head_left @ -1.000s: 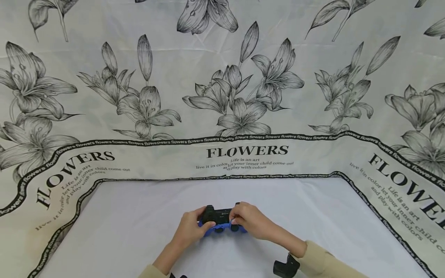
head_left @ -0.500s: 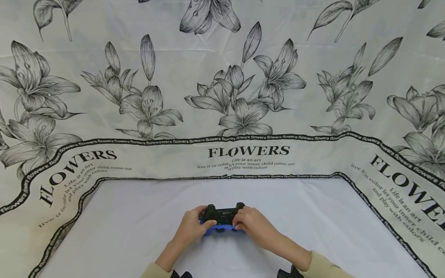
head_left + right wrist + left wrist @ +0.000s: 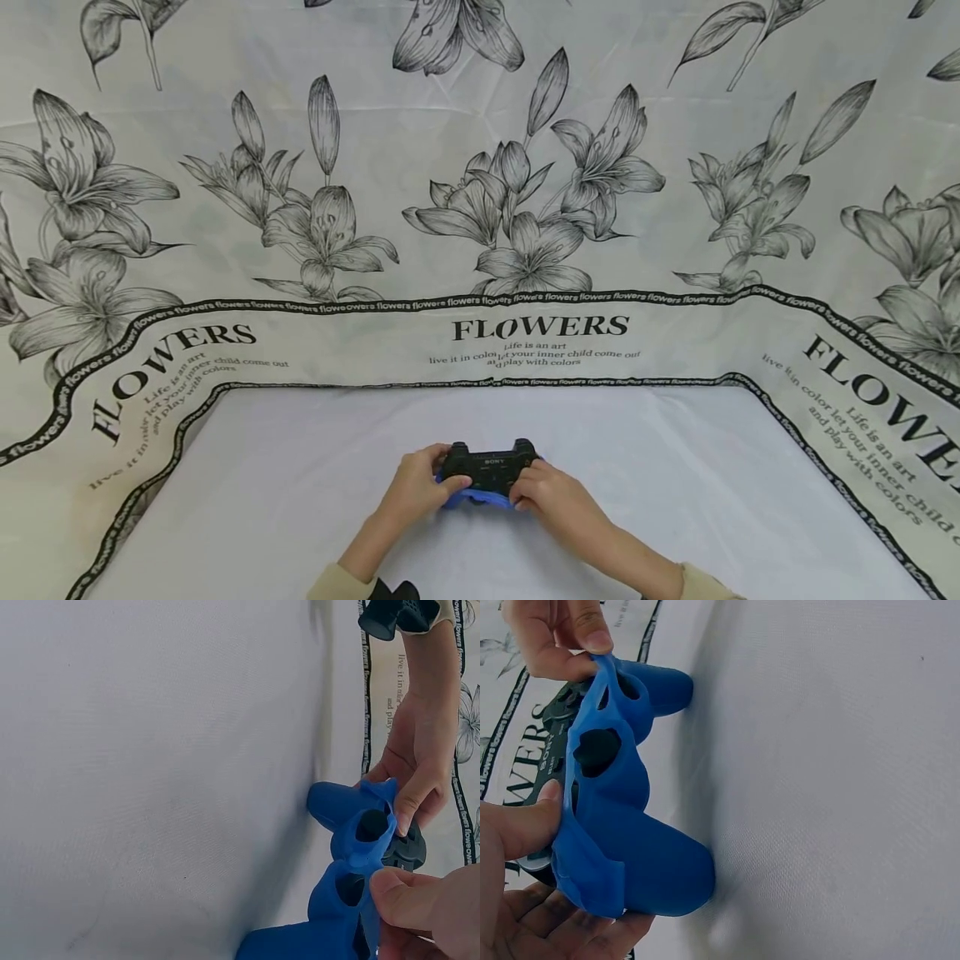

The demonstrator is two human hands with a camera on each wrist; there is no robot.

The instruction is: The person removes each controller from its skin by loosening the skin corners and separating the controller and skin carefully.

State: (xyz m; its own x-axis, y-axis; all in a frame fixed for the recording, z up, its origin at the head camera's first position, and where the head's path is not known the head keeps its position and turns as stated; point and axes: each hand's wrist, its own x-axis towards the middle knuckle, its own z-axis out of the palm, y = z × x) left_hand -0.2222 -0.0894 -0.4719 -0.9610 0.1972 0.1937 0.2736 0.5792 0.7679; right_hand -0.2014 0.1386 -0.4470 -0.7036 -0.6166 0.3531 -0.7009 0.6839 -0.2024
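A black game controller (image 3: 491,469) marked SONY is held in both hands over the white surface. Its blue soft cover (image 3: 660,862) wraps the handles and the thumbstick side, while the black face near the shoulder buttons is bare. In the left wrist view, a black thumbstick (image 3: 596,752) shows through a hole in the cover. My left hand (image 3: 412,487) grips the controller's left end, thumb on its face and fingers beneath. At the right side, my right hand (image 3: 558,500) pinches the cover's edge between thumb and fingers; those fingers hide part of that end.
White cloth (image 3: 300,450) spreads under the hands. Behind and at both sides rises a flower-printed fabric wall (image 3: 525,342) with black lettered borders. A black device (image 3: 397,615) is strapped at the left wrist, by a beige sleeve (image 3: 341,583).
My right hand has moved down and right along the controller's right end, baring more of the black face and its right shoulder. My left hand keeps its grip. The head view has shifted slightly.
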